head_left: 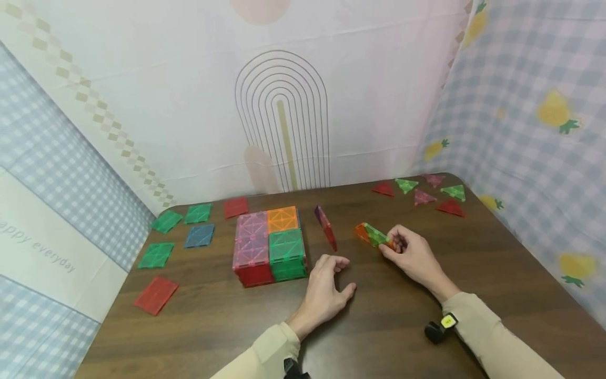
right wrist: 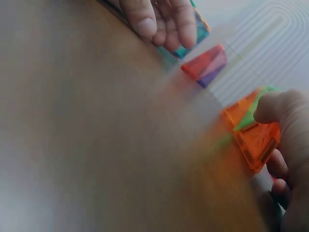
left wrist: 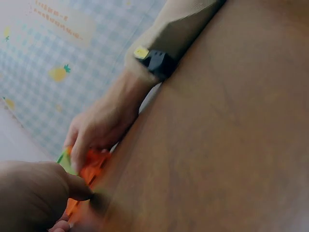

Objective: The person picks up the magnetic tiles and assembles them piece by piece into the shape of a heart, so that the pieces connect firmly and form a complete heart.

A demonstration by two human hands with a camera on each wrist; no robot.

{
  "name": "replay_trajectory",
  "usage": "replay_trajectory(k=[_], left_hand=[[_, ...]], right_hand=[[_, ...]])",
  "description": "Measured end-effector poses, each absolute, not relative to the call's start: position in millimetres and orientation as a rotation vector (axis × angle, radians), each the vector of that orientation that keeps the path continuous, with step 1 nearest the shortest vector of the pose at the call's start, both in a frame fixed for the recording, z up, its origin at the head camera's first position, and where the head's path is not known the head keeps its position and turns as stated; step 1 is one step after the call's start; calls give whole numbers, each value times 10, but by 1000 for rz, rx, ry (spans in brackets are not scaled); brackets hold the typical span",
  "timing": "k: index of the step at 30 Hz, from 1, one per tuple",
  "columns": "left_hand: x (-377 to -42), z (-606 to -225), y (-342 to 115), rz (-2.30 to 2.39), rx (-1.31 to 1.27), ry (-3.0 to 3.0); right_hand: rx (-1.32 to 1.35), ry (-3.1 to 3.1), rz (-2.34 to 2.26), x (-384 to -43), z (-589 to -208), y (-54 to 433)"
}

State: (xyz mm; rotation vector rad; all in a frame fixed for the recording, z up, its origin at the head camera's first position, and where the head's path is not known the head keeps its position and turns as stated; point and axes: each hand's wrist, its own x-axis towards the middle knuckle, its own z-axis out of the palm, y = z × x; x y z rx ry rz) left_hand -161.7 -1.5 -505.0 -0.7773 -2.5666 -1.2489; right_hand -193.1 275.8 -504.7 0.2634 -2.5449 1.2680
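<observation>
My right hand (head_left: 416,258) pinches one end of a strip of joined translucent triangle magnetic tiles (head_left: 376,236), orange and green, standing on edge at the table. Seen from the right wrist, the orange tile (right wrist: 258,142) lies between thumb and fingers. My left hand (head_left: 325,292) holds nothing; its fingers are loosely bent and its thumb stands apart. Just left of it is a low block of square magnetic tiles (head_left: 253,245), with purple, orange and green on top and red and green in front. Beyond the left fingers, a red and purple tile strip (head_left: 325,226) stands on edge.
Loose square tiles lie at the left: green (head_left: 156,255), blue (head_left: 199,236) and red (head_left: 156,296). Another red square (head_left: 235,207) lies behind the block. Several triangle tiles, such as a red one (head_left: 451,207), lie at the back right. A patterned cloth (head_left: 369,79) hangs behind the table.
</observation>
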Motion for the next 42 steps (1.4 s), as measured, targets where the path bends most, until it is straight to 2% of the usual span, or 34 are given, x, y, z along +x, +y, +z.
replay_trajectory(k=[13, 19, 26, 33, 38, 42], left_hand=[[-1643, -5073, -10, -1202, -776, -2551], [-1645, -5055, 16, -1187, -782, -2560], [-1642, -5065, -18, -1213, -760, -2562], [-1631, -5064, -21, -1255, -749, -2565], [-1638, -5040, -29, -1269, -739, -2572], [-1633, -5045, -26, -1272, -749, -2579]], right_hand=[[186, -2513, 1260, -2591, -5052, 2083], [177, -2523, 1253, -2670, -5034, 2047], [202, -2550, 1322, -2595, -5052, 2120], [201, -2486, 1344, -2445, -5046, 2604], [146, -2398, 1220, -2411, -5042, 3244], [-17, -2420, 1033, -2311, -5058, 3842]])
